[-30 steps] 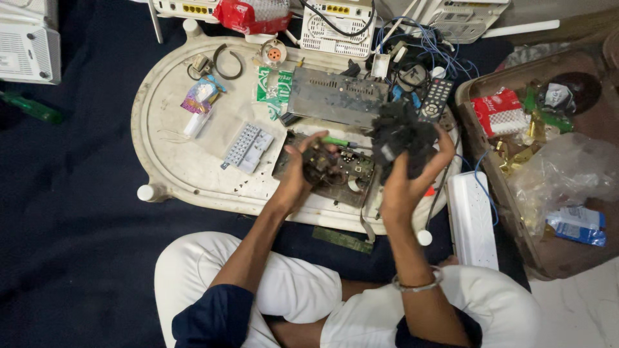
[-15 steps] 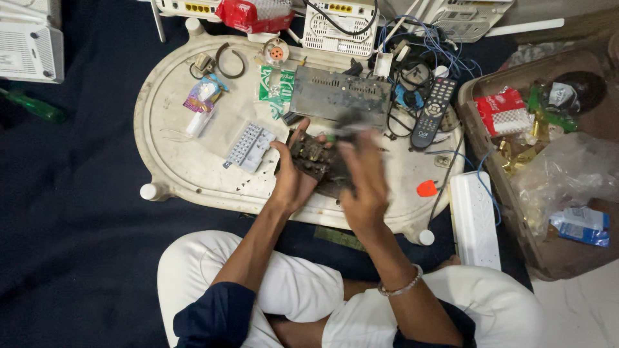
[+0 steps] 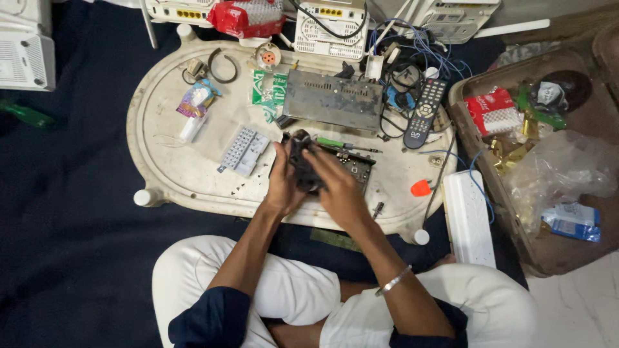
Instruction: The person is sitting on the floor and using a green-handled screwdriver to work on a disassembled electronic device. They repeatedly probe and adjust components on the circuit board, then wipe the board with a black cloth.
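Black and irregular, the small component (image 3: 302,162) sits gripped between both hands above the green circuit board (image 3: 351,166), near the front edge of the cream plastic tray table (image 3: 161,154). Left hand (image 3: 284,187) cups it from the side, fingers curled closed around it; right hand (image 3: 342,190) folds over the top, fingers bent against it. Its exact make-up is unclear, as the hands cover most of it. Judged light, rigid and somewhat fragile, with edges that could snag; best held by its outer body, not by any leads. A green-handled screwdriver (image 3: 342,144) lies just behind the board. Beyond it rests a grey metal box (image 3: 332,100); a remote control (image 3: 422,113) lies to its right amid tangled cables (image 3: 412,55). A white keypad piece (image 3: 244,149) lies to the left.
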